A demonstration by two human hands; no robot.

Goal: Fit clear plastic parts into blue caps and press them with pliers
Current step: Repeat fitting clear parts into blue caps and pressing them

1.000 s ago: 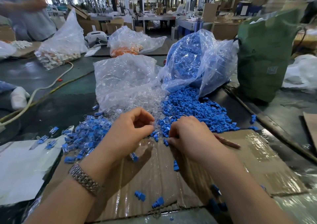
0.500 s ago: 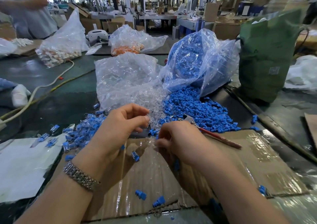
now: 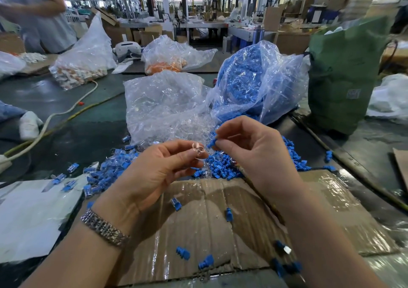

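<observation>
My left hand point(image 3: 163, 166) pinches a small clear plastic part point(image 3: 198, 148) between thumb and forefinger, raised above the cardboard. My right hand point(image 3: 249, 146) pinches a blue cap point(image 3: 212, 142) just to the right of it; the two pieces are a short gap apart. Below and behind lies a loose heap of blue caps point(image 3: 223, 168). Clear parts spill from an open clear bag point(image 3: 163, 106). A pile of fitted blue-and-clear pieces point(image 3: 108, 173) lies to the left. No pliers are visible now.
A taped cardboard sheet point(image 3: 220, 226) carries a few stray blue caps. A bag of blue caps point(image 3: 249, 82) and a green sack point(image 3: 344, 73) stand behind. White paper point(image 3: 31, 217) lies left. Cables point(image 3: 66, 111) cross the dark table. Another person point(image 3: 37, 11) stands far left.
Both hands rose from the pile over the cardboard. The left now holds up a clear part, the right a blue cap. The red-handled pliers seen under the right hand are out of sight.
</observation>
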